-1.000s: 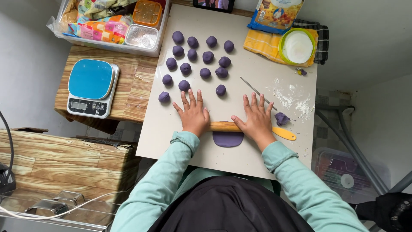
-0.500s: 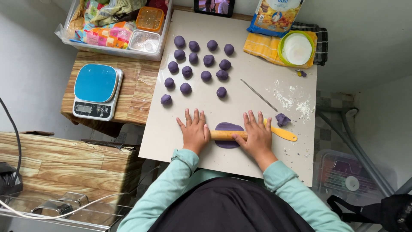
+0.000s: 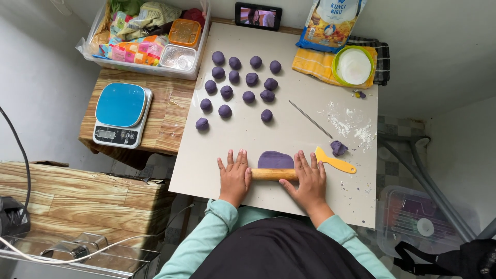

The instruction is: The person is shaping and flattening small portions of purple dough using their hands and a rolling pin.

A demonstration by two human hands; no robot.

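We press both palms flat on a wooden rolling pin (image 3: 274,174) that lies across the near edge of the pale board (image 3: 243,134). Our left hand (image 3: 235,177) rests open on its left end, fingers spread, and our right hand (image 3: 310,179) rests open on its right end; neither hand is clenched around it. Just beyond the pin, touching it, lies a flattened purple dough piece (image 3: 275,159). To the right sits a yellow scraper (image 3: 335,161), with a small purple dough scrap (image 3: 338,148) just beyond it. Farther away, purple dough balls (image 3: 238,85) sit in rows. A blue kitchen scale (image 3: 122,114) stands well to the left.
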